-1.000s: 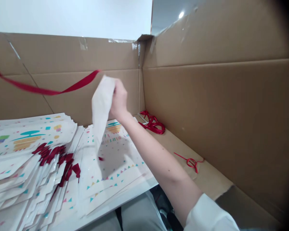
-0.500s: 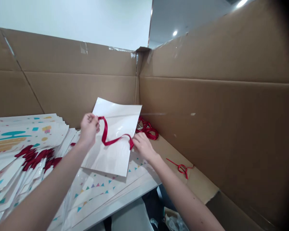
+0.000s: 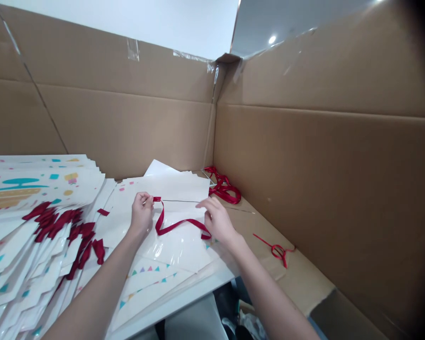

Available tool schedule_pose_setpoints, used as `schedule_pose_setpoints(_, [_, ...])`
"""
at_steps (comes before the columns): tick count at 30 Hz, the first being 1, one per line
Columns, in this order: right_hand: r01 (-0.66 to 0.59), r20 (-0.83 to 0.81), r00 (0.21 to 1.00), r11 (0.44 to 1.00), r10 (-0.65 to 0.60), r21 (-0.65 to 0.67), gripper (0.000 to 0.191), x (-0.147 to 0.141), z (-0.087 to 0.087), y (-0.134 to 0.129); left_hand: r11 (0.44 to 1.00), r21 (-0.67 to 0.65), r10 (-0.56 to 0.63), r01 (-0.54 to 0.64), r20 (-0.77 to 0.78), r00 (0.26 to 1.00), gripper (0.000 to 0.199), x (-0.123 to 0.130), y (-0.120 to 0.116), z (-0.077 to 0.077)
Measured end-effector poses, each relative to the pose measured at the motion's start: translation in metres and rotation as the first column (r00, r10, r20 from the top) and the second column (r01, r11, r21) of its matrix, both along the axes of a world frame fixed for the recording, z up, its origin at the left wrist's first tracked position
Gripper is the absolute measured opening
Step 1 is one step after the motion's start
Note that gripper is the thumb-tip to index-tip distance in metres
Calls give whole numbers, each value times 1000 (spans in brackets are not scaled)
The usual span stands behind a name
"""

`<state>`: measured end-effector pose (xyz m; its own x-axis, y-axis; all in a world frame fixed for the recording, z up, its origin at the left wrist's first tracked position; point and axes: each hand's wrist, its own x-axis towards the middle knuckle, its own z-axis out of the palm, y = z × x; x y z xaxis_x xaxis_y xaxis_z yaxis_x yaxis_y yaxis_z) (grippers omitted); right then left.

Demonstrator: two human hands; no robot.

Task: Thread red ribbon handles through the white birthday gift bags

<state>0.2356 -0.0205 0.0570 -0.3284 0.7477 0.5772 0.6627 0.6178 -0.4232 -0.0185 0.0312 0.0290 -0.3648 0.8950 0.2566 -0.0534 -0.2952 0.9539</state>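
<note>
My left hand (image 3: pixel 142 212) pinches one end of the red ribbon (image 3: pixel 173 227), which dips toward four o'clock over the shiny white sheet (image 3: pixel 177 248). My right hand (image 3: pixel 218 221) is part curled; I cannot tell if it holds anything. The ribbon looks light, soft and slippery, so its flat end seems best to pinch.

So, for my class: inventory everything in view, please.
printed sheets: many, white, patterned, left
ribbon pieces: many, dark red, left
glossy sheets: count unclear, white, centre
held ribbon: one, red, centre
ribbon heap: one, red, back corner
looped cord: one, red, right
cardboard walls: two, brown, back, right
table: one, white, under sheets
tape: several, clear, on walls
panel: one, white, top left
lights: two, white, top right
left grip: one, on ribbon's end
right grip: one, near ribbon's other end
</note>
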Motion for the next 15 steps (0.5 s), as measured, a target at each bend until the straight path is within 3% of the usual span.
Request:
schedule_pose_setpoints(2, [62,69,996,998,-61,-12,38,-16,15,3,999,32,-2,3,-9,1000,15,2,-6,2])
schedule_pose_setpoints(5, [74,203,979,970,-26,-230,39,-42,29,12,995,94,-34,40,-66,997,13,3,-14,5])
schedule_pose_setpoints(8, [-21,110,991,910,73,-414,48,-62,35,25,986,127,-88,111,-172,981,13,1,-19,6])
schedule_pose_setpoints(15, [-181,-101,983,902,153,-393,24,-82,37,39,959,162,-161,234,-367,916,14,-3,-22,4])
